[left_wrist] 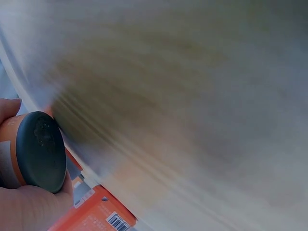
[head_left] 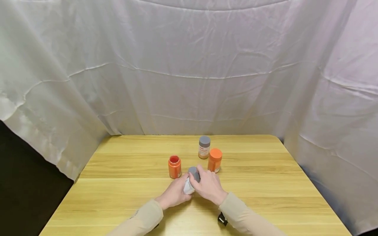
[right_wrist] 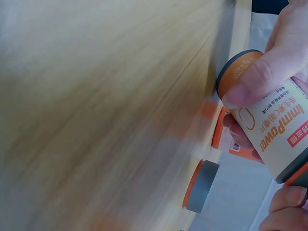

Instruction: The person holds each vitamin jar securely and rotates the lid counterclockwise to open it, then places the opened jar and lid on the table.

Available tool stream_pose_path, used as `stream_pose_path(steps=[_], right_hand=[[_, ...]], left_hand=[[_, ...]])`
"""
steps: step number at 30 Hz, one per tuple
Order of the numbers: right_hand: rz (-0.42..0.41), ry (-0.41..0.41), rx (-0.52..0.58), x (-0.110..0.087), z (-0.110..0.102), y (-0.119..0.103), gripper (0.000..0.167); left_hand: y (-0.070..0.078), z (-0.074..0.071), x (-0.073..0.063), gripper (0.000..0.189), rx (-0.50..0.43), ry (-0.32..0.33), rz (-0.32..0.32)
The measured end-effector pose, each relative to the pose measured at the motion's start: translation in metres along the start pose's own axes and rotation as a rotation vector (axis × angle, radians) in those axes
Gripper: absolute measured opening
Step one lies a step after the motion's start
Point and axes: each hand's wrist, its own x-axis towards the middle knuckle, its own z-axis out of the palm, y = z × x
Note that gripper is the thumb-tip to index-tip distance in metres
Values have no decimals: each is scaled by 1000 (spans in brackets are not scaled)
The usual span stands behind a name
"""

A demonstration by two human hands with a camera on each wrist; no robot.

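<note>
Both hands are on one white-labelled bottle (head_left: 188, 187) with grey ends and an orange band. Its printed label (right_wrist: 284, 125) faces the right wrist camera, and a dark round end (left_wrist: 42, 151) shows in the left wrist view. My left hand (head_left: 176, 192) grips the bottle's body. The right hand (head_left: 210, 186) pinches the grey end (head_left: 193, 170) with thumb and fingers. Just beyond the left hand, an orange jar (head_left: 175, 168) stands with its mouth uncovered. An orange-capped jar (head_left: 215, 161) is upright beyond the right hand.
A second grey-capped bottle (head_left: 204, 148) stands farther back, behind the orange-capped jar. The wooden table (head_left: 124, 170) ends at a hanging grey curtain (head_left: 189, 98). A grey disc with an orange edge (right_wrist: 202, 186) shows low in the right wrist view.
</note>
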Motion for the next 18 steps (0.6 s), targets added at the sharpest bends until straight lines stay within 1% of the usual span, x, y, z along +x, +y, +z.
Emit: stream_pose_path(steps=[4,11,18], right_hand=[[-16,14,6,0,1,1,28],[-46,12,16,-1,3,4,26],[-73,-2,51,2,3,6,25]], left_hand=[[-1,0,0,67,0,-3,-6],[-2,0,0,67,-8,-20,-14],[-2,-2,2,65,-46,-21,-10]])
